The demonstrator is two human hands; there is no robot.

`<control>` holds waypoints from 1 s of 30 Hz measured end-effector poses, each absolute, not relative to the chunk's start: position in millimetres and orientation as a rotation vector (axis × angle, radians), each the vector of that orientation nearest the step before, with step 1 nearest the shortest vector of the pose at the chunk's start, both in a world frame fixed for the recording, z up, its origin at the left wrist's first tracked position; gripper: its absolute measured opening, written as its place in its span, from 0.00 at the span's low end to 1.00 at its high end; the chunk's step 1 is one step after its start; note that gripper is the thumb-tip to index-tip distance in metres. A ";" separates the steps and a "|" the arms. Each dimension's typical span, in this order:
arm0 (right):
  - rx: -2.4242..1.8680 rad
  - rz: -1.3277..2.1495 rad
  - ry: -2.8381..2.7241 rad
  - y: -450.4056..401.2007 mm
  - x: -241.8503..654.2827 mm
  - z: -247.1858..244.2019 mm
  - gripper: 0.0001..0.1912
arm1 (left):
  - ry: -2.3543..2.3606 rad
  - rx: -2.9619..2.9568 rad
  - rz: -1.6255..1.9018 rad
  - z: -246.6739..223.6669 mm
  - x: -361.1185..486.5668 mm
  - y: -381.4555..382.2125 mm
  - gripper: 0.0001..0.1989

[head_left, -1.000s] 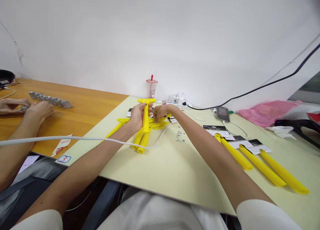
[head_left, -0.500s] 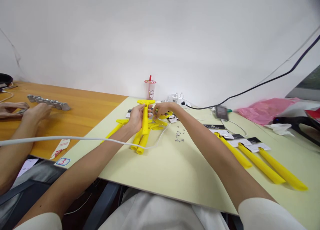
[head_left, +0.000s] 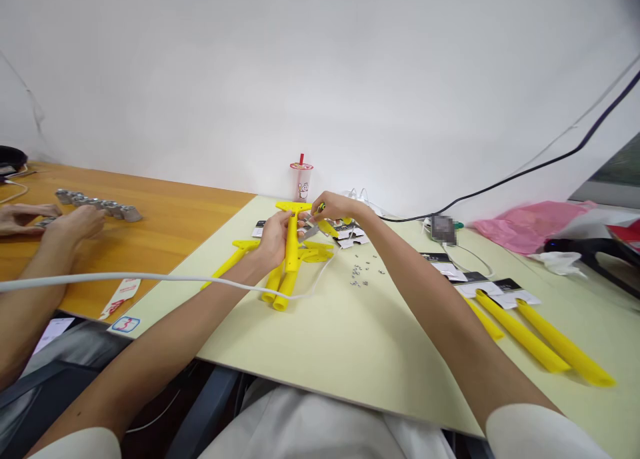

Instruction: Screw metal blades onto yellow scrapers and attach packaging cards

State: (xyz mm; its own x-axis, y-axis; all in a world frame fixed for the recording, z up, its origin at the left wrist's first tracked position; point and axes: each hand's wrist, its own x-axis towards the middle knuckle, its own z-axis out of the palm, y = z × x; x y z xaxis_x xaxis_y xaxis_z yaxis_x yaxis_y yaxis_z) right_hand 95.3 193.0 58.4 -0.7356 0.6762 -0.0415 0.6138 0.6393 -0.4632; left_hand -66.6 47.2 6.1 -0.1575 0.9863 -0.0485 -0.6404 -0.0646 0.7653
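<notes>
My left hand (head_left: 275, 238) is wrapped round the handle of a yellow T-shaped tool (head_left: 292, 244), its wide head pointing to the wall. Just right of that head, my right hand (head_left: 327, 207) is closed on a small black-and-yellow object (head_left: 321, 208) that is too small to name. A grey, flat piece (head_left: 310, 232) shows between the hands. Under and beside my left hand lie more yellow tools (head_left: 283, 294). Small metal screws or nuts (head_left: 356, 272) are scattered on the table to the right.
A lidded cup (head_left: 302, 180) stands by the wall. Yellow handles (head_left: 523, 332) and black-and-white cards (head_left: 477, 286) lie at the right, near a pink bag (head_left: 530, 226). A white cable (head_left: 200, 279) crosses in front. Another person's hands (head_left: 80, 222) work at left beside metal parts (head_left: 117, 210).
My right hand has risen slightly away from the yellow tool's head, uncovering the grey piece between the hands. My left hand still holds the tool, almost unmoved.
</notes>
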 end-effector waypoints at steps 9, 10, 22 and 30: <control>-1.012 0.576 -2.325 148.8 166.2 104.1 0.15 | 0.857 0.753 1.497 6.0 -43.8 31.0 0.02; -1.001 0.581 -2.306 146.2 166.6 103.4 0.16 | 0.859 0.788 1.483 5.2 -41.5 29.3 0.02; -0.982 0.594 -2.329 141.8 142.9 91.6 0.21 | 0.871 0.845 1.429 -9.9 -37.1 29.2 0.05; -1.048 0.611 -2.466 124.0 162.6 93.0 0.21 | 0.811 0.865 1.334 -19.1 -39.5 30.3 0.06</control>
